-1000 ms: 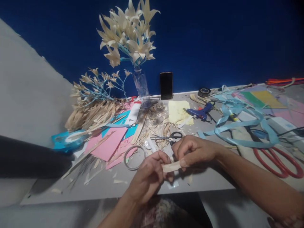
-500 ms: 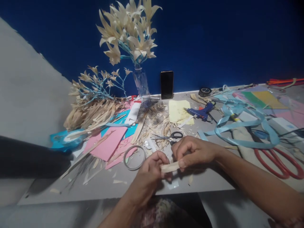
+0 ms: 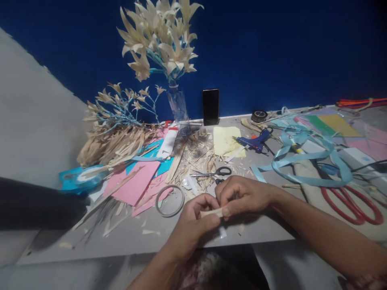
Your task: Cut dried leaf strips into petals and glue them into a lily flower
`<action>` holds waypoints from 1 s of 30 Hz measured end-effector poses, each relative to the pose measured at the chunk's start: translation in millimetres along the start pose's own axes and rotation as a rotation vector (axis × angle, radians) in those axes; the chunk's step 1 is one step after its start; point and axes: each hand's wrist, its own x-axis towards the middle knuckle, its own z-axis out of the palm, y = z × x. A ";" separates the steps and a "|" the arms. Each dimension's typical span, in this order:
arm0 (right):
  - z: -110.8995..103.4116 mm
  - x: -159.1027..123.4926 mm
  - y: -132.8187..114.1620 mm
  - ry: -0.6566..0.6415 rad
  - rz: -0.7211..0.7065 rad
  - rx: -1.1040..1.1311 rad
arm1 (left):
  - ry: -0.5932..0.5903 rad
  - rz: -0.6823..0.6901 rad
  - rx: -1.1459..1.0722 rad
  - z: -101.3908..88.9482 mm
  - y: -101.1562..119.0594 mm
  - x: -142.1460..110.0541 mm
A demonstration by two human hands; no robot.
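A short strip of pale dried husk lies between my two hands, just above the front of the table. My left hand is closed on its left part, with the thumb laid along the near side. My right hand pinches the right end between thumb and fingers. The fingertips of both hands nearly meet, and the fingers behind the strip are partly hidden. Just beyond my hands lie black-handled scissors, partly covered by my right hand. A roll of tape rests left of my left hand.
Husk scraps litter the middle. A blue glue gun lies on yellow paper. Husk flowers stand in a clear bottle beside a phone. Pink paper is left; blue ribbon and red-handled scissors are right.
My left thumb has come over onto the strip, and my hands have drawn closer together. Less of the strip shows now. The view has shifted slightly.
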 end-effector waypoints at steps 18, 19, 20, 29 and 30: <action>0.6 -0.7 1.0 -0.069 -0.011 -0.011 | -0.021 -0.001 0.050 1.2 -4.2 4.2; 1.3 -0.1 -0.5 -0.076 -0.023 -0.013 | -0.028 0.000 0.042 2.3 -5.8 5.3; 1.6 0.2 -1.9 -0.086 -0.027 -0.015 | -0.048 -0.004 0.018 3.1 -7.8 6.3; -0.5 -3.1 2.2 -0.059 0.011 0.005 | -0.157 -0.028 -0.235 4.1 -14.9 8.2; 0.1 -2.8 2.6 -0.056 0.009 -0.002 | -0.134 -0.012 -0.193 4.3 -15.6 8.3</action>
